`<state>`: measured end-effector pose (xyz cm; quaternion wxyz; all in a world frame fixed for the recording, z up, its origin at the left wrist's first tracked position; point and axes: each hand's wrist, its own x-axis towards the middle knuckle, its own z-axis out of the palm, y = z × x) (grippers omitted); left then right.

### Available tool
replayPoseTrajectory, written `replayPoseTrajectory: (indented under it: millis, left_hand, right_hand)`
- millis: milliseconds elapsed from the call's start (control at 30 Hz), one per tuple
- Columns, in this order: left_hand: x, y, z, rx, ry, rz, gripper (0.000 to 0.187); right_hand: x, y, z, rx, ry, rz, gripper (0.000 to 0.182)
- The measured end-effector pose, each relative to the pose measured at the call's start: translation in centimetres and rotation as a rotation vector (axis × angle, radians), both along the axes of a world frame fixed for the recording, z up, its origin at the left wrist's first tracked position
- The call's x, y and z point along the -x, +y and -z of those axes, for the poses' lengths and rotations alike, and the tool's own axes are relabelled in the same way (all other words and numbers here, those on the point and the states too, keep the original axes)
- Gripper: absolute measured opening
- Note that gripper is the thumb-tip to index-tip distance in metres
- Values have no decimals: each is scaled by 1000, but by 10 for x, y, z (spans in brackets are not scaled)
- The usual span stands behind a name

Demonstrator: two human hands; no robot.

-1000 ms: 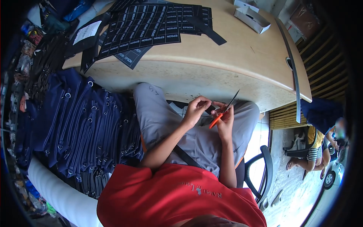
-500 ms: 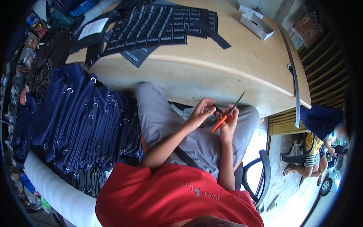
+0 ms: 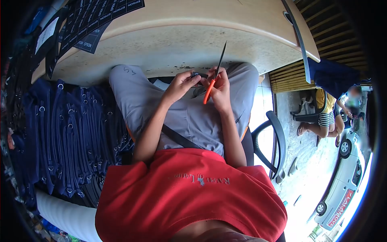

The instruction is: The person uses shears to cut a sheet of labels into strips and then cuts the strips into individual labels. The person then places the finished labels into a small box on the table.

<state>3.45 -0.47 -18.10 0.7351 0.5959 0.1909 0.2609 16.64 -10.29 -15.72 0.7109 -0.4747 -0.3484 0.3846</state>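
Over my lap, my left hand (image 3: 179, 86) pinches a small black label (image 3: 196, 74) with pale lettering between thumb and fingers. Close beside it, my right hand (image 3: 219, 89) is closed around orange-handled scissors (image 3: 208, 93). Their dark, narrow blades point up and away from me, towards the table's front edge. The fingertips of the right hand come right up to the end of the label. Both hands are above my grey trousers (image 3: 181, 121).
On the table (image 3: 193, 14), black printed EPSON sheets (image 3: 100, 16) overhang the left front edge. Stacked navy fabric pieces with metal rings (image 3: 72, 133) stand at my left. A black chair armrest (image 3: 278, 141) is at right, with a seated person (image 3: 326, 107) and a van (image 3: 342, 177) beyond.
My view has tilted down, so less of the tabletop shows. The scissors stand more upright in my right hand, and the label's lettering now faces me.
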Motion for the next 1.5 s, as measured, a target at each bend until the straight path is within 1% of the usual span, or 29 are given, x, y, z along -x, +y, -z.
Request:
replayPoseTrajectory:
  millis: [67, 100, 133, 200, 233, 267, 300, 333, 400, 433, 533, 567, 667, 700, 733, 800, 833, 933, 1100, 1333, 1500]
  left_hand:
    - [3, 4, 1, -107, 56, -60, 23]
    - [1, 2, -2, -71, 25, -144, 21]
    - [2, 3, -5, -68, 25, -150, 21]
    - [2, 6, -13, -29, 2, -356, 18]
    - [1, 5, -20, 28, -28, -442, 17]
    - [1, 6, -22, 30, -30, -448, 17]
    - [0, 7, -23, 63, -36, -509, 16]
    - [1, 8, -24, 97, -43, -569, 16]
    - [3, 9, -27, 111, -48, -584, 16]
    - [5, 9, -30, 95, -46, -562, 16]
    - [8, 9, -39, 96, -36, -531, 17]
    - [8, 8, -41, 60, -53, -523, 17]
    - [9, 7, -46, 7, -74, -533, 17]
    - [9, 7, -48, -12, -76, -543, 17]
    - [10, 6, -50, -8, -77, -549, 17]
    - [10, 5, -53, -36, -72, -557, 16]
    - [10, 5, -52, -33, -72, -561, 16]
    - [8, 5, -49, -42, -80, -569, 15]
    - [8, 6, -46, -90, -69, -581, 14]
    - [7, 3, -45, -55, -92, -565, 13]
    - [6, 2, -45, -69, -95, -575, 13]
  right_hand:
    - [0, -1, 0, 30, 5, -6, 29]
    - [0, 0, -2, 56, 10, -11, 27]
    - [0, -2, -3, 58, 8, -17, 27]
    - [1, -5, -6, 249, 21, -32, 27]
    - [2, -4, -2, 251, 19, -38, 27]
    - [3, -4, 6, 250, -23, -67, 30]
    - [6, -3, 6, 250, -65, -95, 35]
    - [8, -3, 5, 254, -68, -100, 35]
    - [16, -5, 2, 254, -90, -140, 39]
    - [19, -4, 3, 239, -140, -142, 41]
    - [24, -4, 7, 217, -104, -204, 43]
    - [24, -4, 12, 220, -188, -195, 45]
    - [27, -6, 10, 207, -239, -252, 47]
    - [27, -5, 11, 227, -316, -257, 50]
    - [29, -4, 13, 231, -318, -263, 50]
    - [36, -2, 13, 167, -374, -254, 69]
    - [33, -4, 8, 247, -392, -333, 73]
    - [34, -5, 2, 266, -412, -392, 78]
    - [36, -5, 3, 280, -372, -404, 81]
    - [36, -6, -2, 341, -332, -425, 81]
    - [36, -7, -3, 326, -348, -428, 80]
